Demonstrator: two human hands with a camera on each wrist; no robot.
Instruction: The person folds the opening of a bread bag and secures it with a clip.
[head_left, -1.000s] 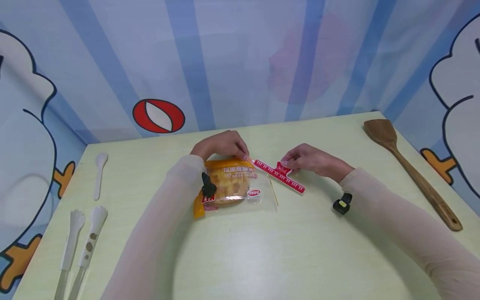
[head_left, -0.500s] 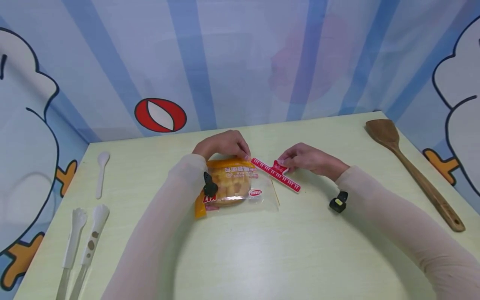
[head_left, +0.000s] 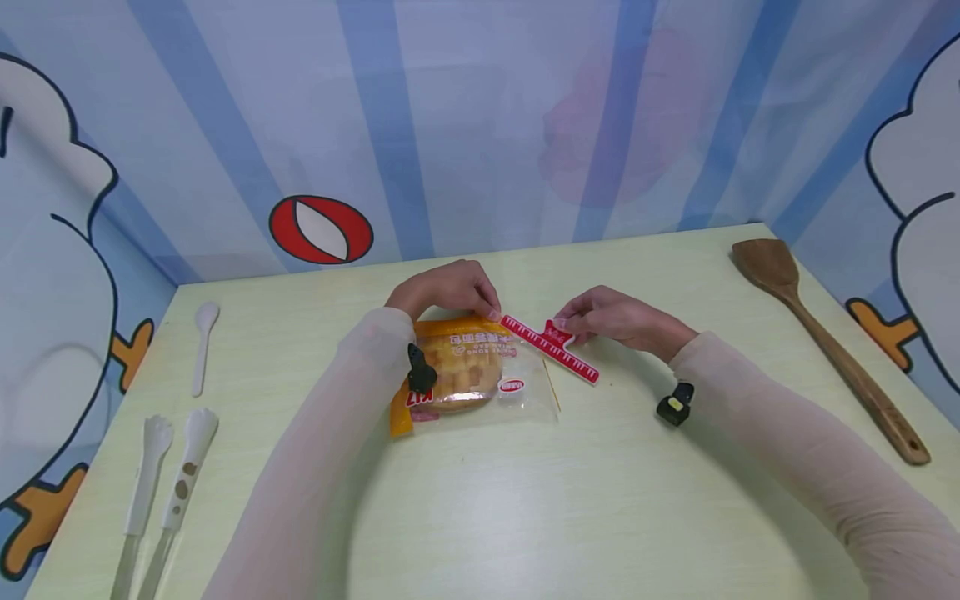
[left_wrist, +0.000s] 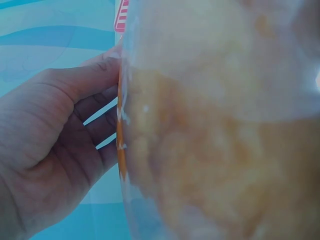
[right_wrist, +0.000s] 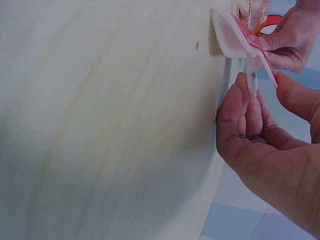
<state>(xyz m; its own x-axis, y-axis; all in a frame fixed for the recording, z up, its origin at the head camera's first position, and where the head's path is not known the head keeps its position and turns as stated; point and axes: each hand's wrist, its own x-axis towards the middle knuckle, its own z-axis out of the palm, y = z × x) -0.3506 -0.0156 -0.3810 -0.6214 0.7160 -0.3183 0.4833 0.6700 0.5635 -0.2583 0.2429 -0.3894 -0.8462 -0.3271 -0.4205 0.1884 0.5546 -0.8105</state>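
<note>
A clear bag with orange printed ends (head_left: pixel 480 327) holds a round bread (head_left: pixel 459 367) and lies flat mid-table. My left hand (head_left: pixel 448 287) pinches the bag's far edge near its right corner; in the left wrist view the bag (left_wrist: pixel 210 140) fills the right side. My right hand (head_left: pixel 622 318) pinches the tab of a red bag clip (head_left: pixel 551 346) with white piano-key print. The clip slants, its left end right at the bag's corner and my left fingertips. Seen end-on in the right wrist view, the clip (right_wrist: pixel 242 35) has its two long plates spread apart, thumb and fingers pressing its tabs.
At the left lie a small white spoon (head_left: pixel 202 346) and two white-headed utensils with slim handles, one fork-like (head_left: pixel 150 467) and one with brown spots (head_left: pixel 183 475). A wooden spatula (head_left: pixel 821 342) lies at the right edge. A printed cloth backdrop (head_left: pixel 480 125) stands behind the table.
My right hand has brought the clip slightly left, so its left end meets the bag's corner. My left hand keeps its pinch on the bag, nearly still.
</note>
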